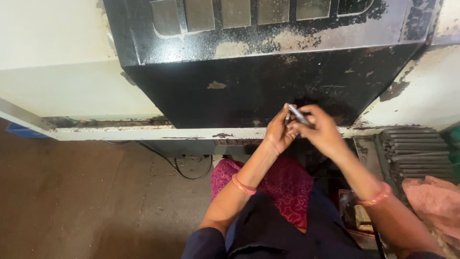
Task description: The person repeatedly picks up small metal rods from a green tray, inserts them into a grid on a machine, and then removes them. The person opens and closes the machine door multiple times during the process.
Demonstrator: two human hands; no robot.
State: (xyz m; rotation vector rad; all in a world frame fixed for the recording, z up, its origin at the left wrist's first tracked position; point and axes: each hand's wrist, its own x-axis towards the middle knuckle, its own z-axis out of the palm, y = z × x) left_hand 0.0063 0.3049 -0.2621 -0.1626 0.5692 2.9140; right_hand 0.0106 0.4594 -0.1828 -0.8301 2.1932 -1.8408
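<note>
**Carefully Now: Two Hands, One Little Metal Rod**

Up close to the big black machine panel (249,91), both hands meet in the middle of the view. The right hand (320,130) pinches a small shiny metal rod (298,115) between its thumb and fingers. The rod tilts, its top end pointing to about 11 o'clock. The left hand (279,130) comes in from 8 o'clock and its fingertips close around the rod's top end, where a second thin piece seems to sit. So both hands are closed on the rod, not open at all. It is too small and blurry to tell just what the second piece is.

To do this well, I think the right hand should hold the rod firm and steady, while the left hand does the small, slow work. Keeping both hands close together helps. A loose pinch could let the rod drop to the brown floor (76,201), which would be hard to search.

Over at 3 o'clock lies a stack of dark rods (417,151), with a pink cloth (433,201) just beside it. A black cable (191,170) hangs under the machine.
</note>
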